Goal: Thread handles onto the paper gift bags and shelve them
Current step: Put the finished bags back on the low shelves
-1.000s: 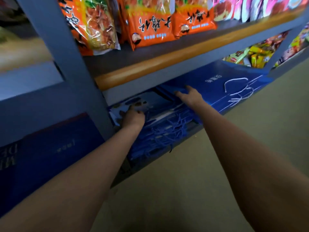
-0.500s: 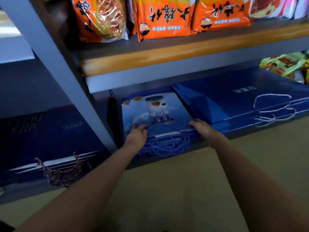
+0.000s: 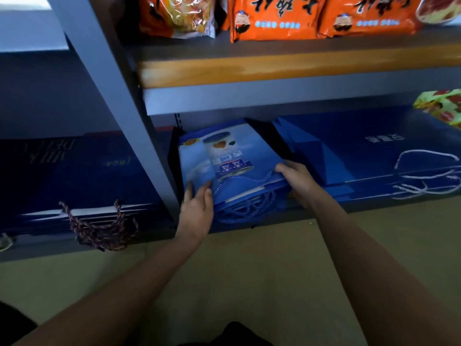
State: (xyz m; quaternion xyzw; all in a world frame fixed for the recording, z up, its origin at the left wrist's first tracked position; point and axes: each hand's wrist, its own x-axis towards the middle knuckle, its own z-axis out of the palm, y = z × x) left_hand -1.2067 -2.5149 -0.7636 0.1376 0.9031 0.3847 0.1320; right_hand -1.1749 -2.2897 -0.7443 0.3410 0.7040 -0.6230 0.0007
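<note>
Blue gift bags [image 3: 232, 156] flat on shelf [image 3: 374, 208], between left hand [image 3: 197, 211], right hand [image 3: 299, 181]

Blue printed gift bag [image 3: 224, 156] with blue cord handles [image 3: 245, 208], orange snack packets [image 3: 274, 18] above

Single head view, wide-angle. Looks forward and down from above, facing a low shelf [image 3: 274, 216] at close range, about arm's reach. Both forearms enter from the bottom edge. Floor [image 3: 249, 270] fills the lower half; an upper shelf [image 3: 274, 68] crosses the top. Edges bend and blur.
</note>
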